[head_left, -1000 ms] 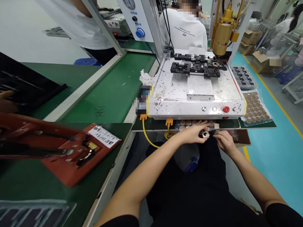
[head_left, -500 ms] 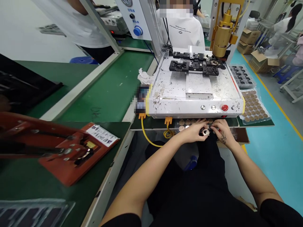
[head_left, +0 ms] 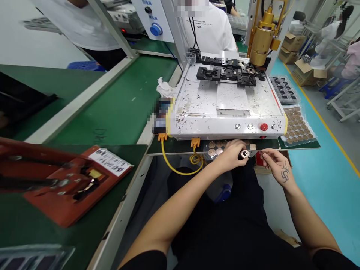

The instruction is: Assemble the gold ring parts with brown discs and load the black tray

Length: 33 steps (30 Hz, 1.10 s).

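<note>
The left hand (head_left: 232, 153) is pinching one small round metal ring part (head_left: 244, 153) between its fingertips, just below the front edge of the white machine base (head_left: 225, 108). At three o'clock from it, the right hand (head_left: 275, 165) is hovering with its fingers narrowly pinched; whether they are gripping anything cannot be told. One tray of round brown discs (head_left: 298, 125) is lying at three o'clock of the machine, and one red button (head_left: 263, 126) is showing on its front.

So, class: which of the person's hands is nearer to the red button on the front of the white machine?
Right. The right hand lies just below and slightly right of the red button; the left hand sits farther off, down to its left.
</note>
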Available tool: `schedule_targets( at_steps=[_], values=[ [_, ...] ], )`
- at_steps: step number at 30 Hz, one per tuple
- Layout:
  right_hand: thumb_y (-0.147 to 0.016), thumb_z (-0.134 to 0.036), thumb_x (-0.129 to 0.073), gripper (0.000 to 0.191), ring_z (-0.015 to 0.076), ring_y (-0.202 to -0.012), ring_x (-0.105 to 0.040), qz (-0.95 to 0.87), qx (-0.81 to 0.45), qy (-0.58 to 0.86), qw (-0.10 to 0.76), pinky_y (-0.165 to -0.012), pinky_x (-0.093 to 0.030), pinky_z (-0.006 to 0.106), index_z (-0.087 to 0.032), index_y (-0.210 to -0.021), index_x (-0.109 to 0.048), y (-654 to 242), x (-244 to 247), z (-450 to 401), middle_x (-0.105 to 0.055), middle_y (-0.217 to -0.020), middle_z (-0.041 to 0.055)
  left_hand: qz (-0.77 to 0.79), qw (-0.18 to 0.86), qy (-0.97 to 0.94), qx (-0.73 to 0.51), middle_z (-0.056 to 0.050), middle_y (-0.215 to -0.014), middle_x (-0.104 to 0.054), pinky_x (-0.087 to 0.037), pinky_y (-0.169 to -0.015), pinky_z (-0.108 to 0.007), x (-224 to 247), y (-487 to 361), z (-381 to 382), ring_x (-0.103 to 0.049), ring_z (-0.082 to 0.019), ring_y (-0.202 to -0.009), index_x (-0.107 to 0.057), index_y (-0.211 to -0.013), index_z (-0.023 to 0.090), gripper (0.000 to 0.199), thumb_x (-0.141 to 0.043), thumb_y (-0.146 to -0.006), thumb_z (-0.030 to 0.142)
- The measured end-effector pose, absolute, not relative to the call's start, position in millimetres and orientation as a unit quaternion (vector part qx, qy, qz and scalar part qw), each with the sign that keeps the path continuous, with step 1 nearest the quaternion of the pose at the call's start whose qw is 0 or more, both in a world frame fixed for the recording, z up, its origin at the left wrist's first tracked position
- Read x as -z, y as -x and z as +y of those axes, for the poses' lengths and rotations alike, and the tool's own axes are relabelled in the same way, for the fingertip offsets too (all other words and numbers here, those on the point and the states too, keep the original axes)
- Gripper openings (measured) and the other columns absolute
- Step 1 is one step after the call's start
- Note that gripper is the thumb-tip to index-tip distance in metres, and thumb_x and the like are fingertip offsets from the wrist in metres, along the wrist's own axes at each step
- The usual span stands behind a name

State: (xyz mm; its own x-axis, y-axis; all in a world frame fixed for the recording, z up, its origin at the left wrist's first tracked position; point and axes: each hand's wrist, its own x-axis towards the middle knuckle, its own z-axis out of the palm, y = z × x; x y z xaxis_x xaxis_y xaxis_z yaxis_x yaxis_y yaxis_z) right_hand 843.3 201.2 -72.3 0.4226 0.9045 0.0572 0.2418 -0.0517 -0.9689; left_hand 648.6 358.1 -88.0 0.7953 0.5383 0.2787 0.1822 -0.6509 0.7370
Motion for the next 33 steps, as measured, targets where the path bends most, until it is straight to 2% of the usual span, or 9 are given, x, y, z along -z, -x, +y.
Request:
schedule_targets(
  at_steps=[2,6,10,13,21,24,27,30,33],
  values=[
    [-0.097,-0.051,-0.079,0.035,0.0147,-0.061,-0.061,-0.414,-0.341,0.644,0.545,-0.056,-0.054,0.029,-0.022,-0.117,-0.081,-835.3,59.8,204.0,-0.07,-0.071,0.0006,0.221,0.418,-0.84,-0.268,-0.012,-0.119,-0.076,-0.053,-0.108,-0.052,81.9,-640.9,345.2,-0.07,-0.033,-0.12,-0.065,-0.105,0.021,0.024,-0.078,-0.085,0.022],
    [-0.088,-0.048,-0.089,0.04,0.0143,-0.057,-0.063,-0.385,-0.401,0.606,0.569,-0.054,-0.058,0.03,-0.021,-0.117,-0.082,-814.6,44.7,211.7,-0.072,-0.069,-0.0002,0.251,0.685,-0.626,-0.275,-0.006,-0.108,-0.076,-0.063,-0.092,-0.041,70.3,-613.2,318.8,-0.077,-0.022,-0.095,-0.063,-0.119,0.02,0.041,-0.086,-0.086,0.028],
    [-0.077,-0.043,-0.099,0.037,0.014,-0.053,-0.066,-0.336,-0.488,0.562,0.577,-0.052,-0.064,0.03,-0.02,-0.093,-0.076,-795.3,44.5,222.4,-0.076,-0.072,0.0006,0.267,0.822,-0.411,-0.289,-0.007,-0.109,-0.08,-0.065,-0.097,-0.041,62.4,-589.1,303.0,-0.083,-0.025,-0.099,-0.064,-0.117,0.017,0.056,-0.1,-0.075,0.024],
    [-0.076,-0.043,-0.1,0.038,0.0142,-0.056,-0.07,-0.32,-0.524,0.54,0.576,-0.056,-0.068,0.029,-0.019,-0.091,-0.074,-785.2,46.8,228.6,-0.077,-0.074,0.0012,0.291,0.837,-0.348,-0.305,-0.01,-0.111,-0.084,-0.065,-0.103,-0.043,55.9,-575.5,297.8,-0.084,-0.029,-0.107,-0.068,-0.12,0.016,0.06,-0.103,-0.071,0.02],
    [-0.083,-0.049,-0.095,0.039,0.0156,-0.059,-0.074,-0.313,-0.585,0.524,0.534,-0.063,-0.069,0.029,-0.02,-0.091,-0.071,-775.7,36.3,228.2,-0.075,-0.068,0.0006,0.275,0.837,-0.324,-0.345,-0.015,-0.124,-0.083,-0.062,-0.112,-0.055,40.5,-552.5,284.9,-0.081,-0.034,-0.117,-0.077,-0.13,0.015,0.049,-0.091,-0.091,0.04],
    [-0.083,-0.053,-0.094,0.042,0.0145,-0.055,-0.068,-0.309,-0.607,0.515,0.521,-0.055,-0.064,0.028,-0.021,-0.089,-0.068,-773.5,32.3,226.3,-0.071,-0.065,-0.0013,0.27,0.825,-0.337,-0.364,-0.015,-0.127,-0.082,-0.062,-0.113,-0.055,40.3,-551.7,279.5,-0.08,-0.034,-0.12,-0.077,-0.133,0.016,0.048,-0.088,-0.094,0.041],
    [-0.089,-0.055,-0.089,0.041,0.0114,-0.049,-0.055,-0.329,-0.61,0.508,0.511,-0.045,-0.046,0.024,-0.022,-0.086,-0.064,-770.7,31.3,223.3,-0.063,-0.061,-0.0035,0.272,0.814,-0.347,-0.379,-0.015,-0.128,-0.082,-0.062,-0.114,-0.055,42.0,-552.9,275.5,-0.08,-0.034,-0.121,-0.076,-0.134,0.016,0.048,-0.086,-0.096,0.042],
    [-0.096,-0.053,-0.083,0.037,0.0096,-0.049,-0.04,-0.363,-0.594,0.514,0.5,-0.046,-0.033,0.024,-0.023,-0.087,-0.064,-769.6,32.1,220.6,-0.053,-0.06,-0.0056,0.274,0.813,-0.348,-0.378,-0.015,-0.131,-0.081,-0.062,-0.115,-0.055,43.4,-553.4,273.4,-0.078,-0.035,-0.124,-0.076,-0.134,0.016,0.048,-0.085,-0.096,0.044],
    [-0.099,-0.053,-0.078,0.034,0.0125,-0.06,-0.045,-0.431,-0.531,0.543,0.487,-0.054,-0.039,0.027,-0.023,-0.088,-0.065,-768.6,31.4,221.2,-0.057,-0.073,-0.0017,0.274,0.815,-0.349,-0.372,-0.015,-0.134,-0.08,-0.06,-0.117,-0.056,43.4,-553.3,272.3,-0.077,-0.036,-0.127,-0.076,-0.135,0.017,0.049,-0.085,-0.096,0.045]
  ],
)
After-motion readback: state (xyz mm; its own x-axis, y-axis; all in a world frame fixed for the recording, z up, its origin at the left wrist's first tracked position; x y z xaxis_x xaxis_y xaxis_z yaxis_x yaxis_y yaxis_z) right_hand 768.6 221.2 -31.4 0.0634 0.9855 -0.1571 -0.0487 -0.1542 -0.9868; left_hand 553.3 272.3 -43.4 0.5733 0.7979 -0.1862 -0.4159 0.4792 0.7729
